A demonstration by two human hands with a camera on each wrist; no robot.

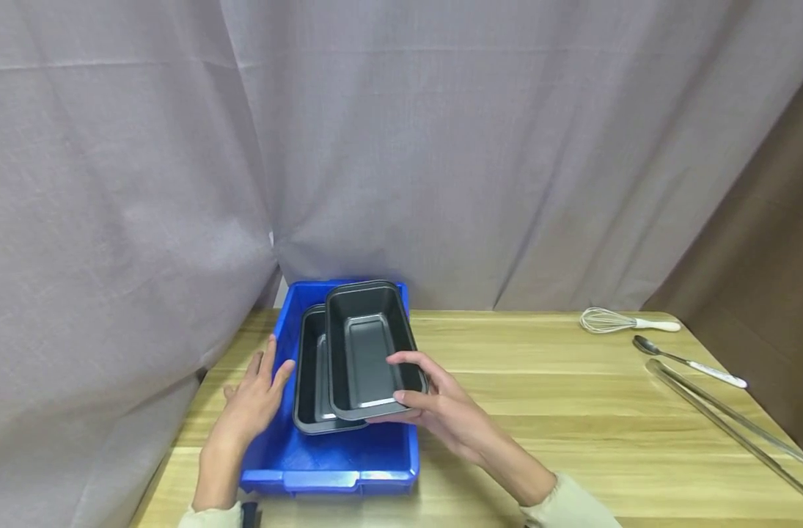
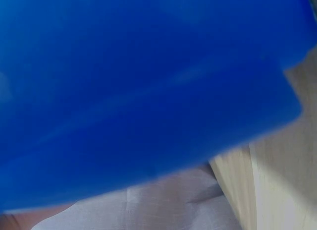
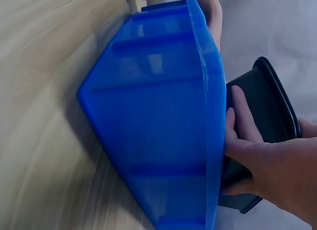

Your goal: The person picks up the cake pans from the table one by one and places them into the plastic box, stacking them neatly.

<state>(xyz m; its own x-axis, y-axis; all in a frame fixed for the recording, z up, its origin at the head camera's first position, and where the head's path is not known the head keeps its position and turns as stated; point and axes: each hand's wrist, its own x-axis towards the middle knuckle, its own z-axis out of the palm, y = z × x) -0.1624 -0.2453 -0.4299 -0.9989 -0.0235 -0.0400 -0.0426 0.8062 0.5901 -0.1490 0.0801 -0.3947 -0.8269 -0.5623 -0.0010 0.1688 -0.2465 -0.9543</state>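
My right hand [image 1: 449, 414] grips the near right corner of a dark loaf pan [image 1: 367, 352], thumb over its rim and other fingers underneath. The pan is held slightly tilted over a blue plastic bin [image 1: 322, 480]. Beneath it, partly covered, another dark loaf pan [image 1: 311, 374] lies inside the bin. On the bin's left rim, my left hand [image 1: 249, 402] rests with fingers spread. The right wrist view shows fingers of the right hand [image 3: 277, 165] against the underside of the pan [image 3: 270, 108]. Blue bin wall [image 2: 124, 66] fills most of the left wrist view.
The bin stands on a wood-grain table [image 1: 507, 425]. At the table's right lie a whisk [image 1: 628, 322], a long-handled spoon [image 1: 688, 361] and metal tongs [image 1: 724, 418]. A grey curtain [image 1: 441, 161] hangs behind, and a brown panel [image 1: 764, 242] stands at the right.
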